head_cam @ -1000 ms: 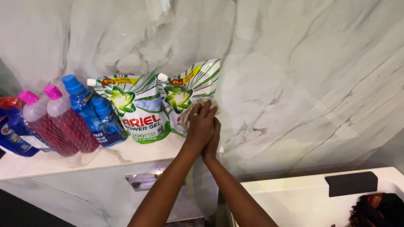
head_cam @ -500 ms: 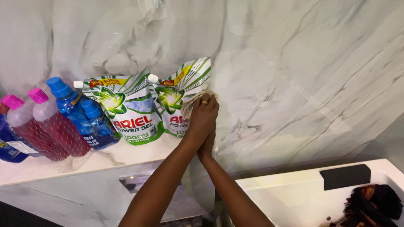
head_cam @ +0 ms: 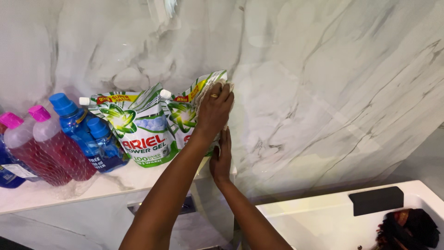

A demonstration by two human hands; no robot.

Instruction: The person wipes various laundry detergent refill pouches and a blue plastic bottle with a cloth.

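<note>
My left hand [head_cam: 213,109], a ring on one finger, presses a beige cloth [head_cam: 200,95] against the top of a green-and-white detergent pouch [head_cam: 180,118]. That pouch stands upright on a white marble ledge [head_cam: 115,178], close to the wall. Lower down, my right hand [head_cam: 221,157] lies flat with fingers extended against the pouch's bottom corner, at the ledge's right end. A second, similar pouch [head_cam: 138,127] stands just to the left, touching the first.
Left of the pouches stand two blue bottles [head_cam: 74,120] and two pink-capped bottles [head_cam: 51,148] of red liquid. A marble wall [head_cam: 323,92] rises behind. At lower right is a white tub [head_cam: 319,217] with a black pad [head_cam: 375,200] and a dark bundle [head_cam: 407,229].
My left hand has slid the cloth upward from the pouch's middle to its top edge. My right hand has stayed low by the ledge. The view shifted slightly.
</note>
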